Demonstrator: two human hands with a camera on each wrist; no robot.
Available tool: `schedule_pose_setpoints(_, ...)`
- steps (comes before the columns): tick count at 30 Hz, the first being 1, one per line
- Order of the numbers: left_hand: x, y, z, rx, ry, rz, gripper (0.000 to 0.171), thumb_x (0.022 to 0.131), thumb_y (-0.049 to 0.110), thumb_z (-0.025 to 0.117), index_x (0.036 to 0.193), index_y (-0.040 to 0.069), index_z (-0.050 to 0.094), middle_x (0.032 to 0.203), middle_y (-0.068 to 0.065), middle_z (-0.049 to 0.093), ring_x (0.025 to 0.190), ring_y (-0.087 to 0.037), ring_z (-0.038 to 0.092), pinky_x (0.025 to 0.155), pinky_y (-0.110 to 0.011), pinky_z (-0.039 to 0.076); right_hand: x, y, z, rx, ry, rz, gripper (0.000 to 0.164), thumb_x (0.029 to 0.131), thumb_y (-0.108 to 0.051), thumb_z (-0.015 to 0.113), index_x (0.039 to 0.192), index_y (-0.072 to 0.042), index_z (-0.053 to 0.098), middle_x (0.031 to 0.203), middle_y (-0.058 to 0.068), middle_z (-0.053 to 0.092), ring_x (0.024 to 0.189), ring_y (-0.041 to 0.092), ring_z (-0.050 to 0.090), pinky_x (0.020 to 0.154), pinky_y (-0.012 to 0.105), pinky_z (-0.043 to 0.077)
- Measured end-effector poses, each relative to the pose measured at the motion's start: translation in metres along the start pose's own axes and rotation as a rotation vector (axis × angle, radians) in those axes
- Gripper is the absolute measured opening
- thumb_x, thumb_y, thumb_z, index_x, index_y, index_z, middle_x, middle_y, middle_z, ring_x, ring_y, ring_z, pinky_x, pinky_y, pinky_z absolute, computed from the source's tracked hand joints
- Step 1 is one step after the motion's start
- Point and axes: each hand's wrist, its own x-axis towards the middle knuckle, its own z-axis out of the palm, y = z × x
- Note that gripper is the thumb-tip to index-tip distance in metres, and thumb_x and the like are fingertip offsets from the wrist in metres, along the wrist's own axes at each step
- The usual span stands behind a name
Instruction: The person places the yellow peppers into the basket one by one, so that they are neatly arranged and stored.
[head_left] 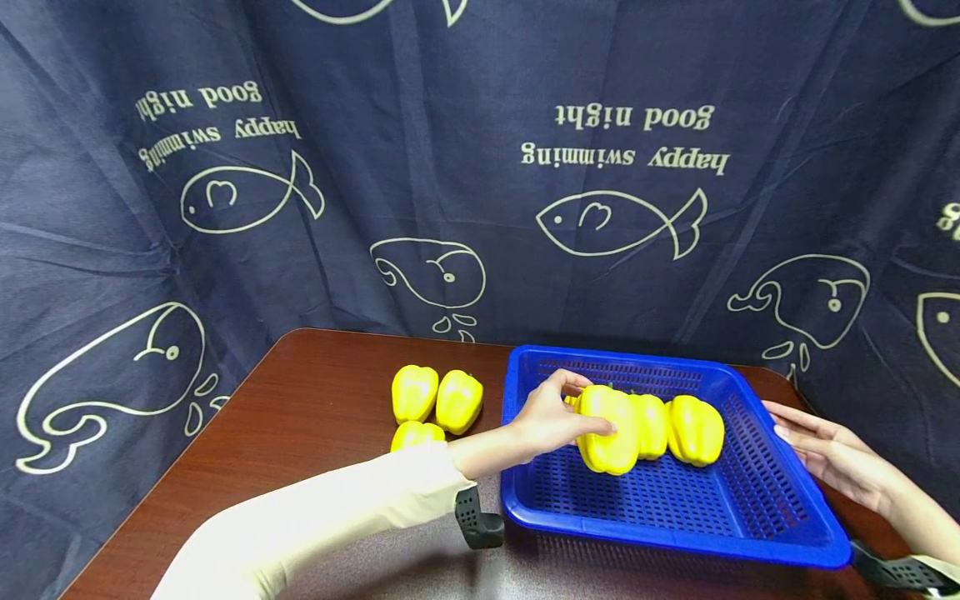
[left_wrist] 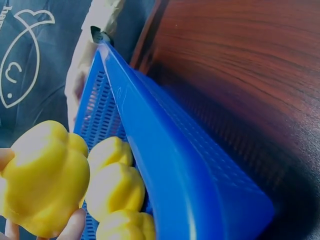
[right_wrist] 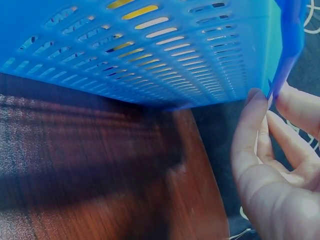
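My left hand (head_left: 551,417) grips a yellow bell pepper (head_left: 609,429) above the blue plastic basket (head_left: 637,537), thumb on the near side. In the left wrist view the same bell pepper (left_wrist: 47,180) is held clear of the basket rim, with fingertips around its edges. More yellow bell peppers (head_left: 696,430) lie in a row inside the basket, partly covered by the held one. My right hand (head_left: 840,454) is at the basket's right side. The right wrist view shows its thumb and fingers (right_wrist: 251,115) pinching the rim edge.
Outside the basket, to its left, three yellow bell peppers (head_left: 415,393) sit close together on the brown wooden table (head_left: 300,417); the sleeve partly covers one. A dark blue curtain (head_left: 450,167) with fish drawings hangs behind the table.
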Motion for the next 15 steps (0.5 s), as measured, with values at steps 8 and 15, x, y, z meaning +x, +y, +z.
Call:
schedule_pose_setpoints(8,0.007,0.002,0.018,-0.046,0.003,-0.066,0.049,0.066,0.013,0.083,0.106,0.014,0.056,0.099,-0.002,0.061,0.074,-0.011,0.060,0.058,-0.029,0.056,0.000,-0.003,0.003,-0.035,0.043,0.013,0.055,0.104,0.001,0.017,0.137,-0.025,0.053,0.131,-0.003,0.062,0.116,0.017,0.063,0.093,0.030,0.053)
schedule_pose_setpoints(15,0.012,0.014,0.032,-0.052,0.009,-0.128,0.044,0.067,0.015,0.083,0.101,0.018,0.056,0.091,0.001,0.060,0.068,-0.010,0.059,0.052,-0.026,0.053,0.003,-0.003,0.002,-0.039,0.027,-0.010,0.056,0.103,0.002,0.016,0.138,-0.023,0.051,0.132,-0.002,0.061,0.116,0.017,0.062,0.092,0.030,0.053)
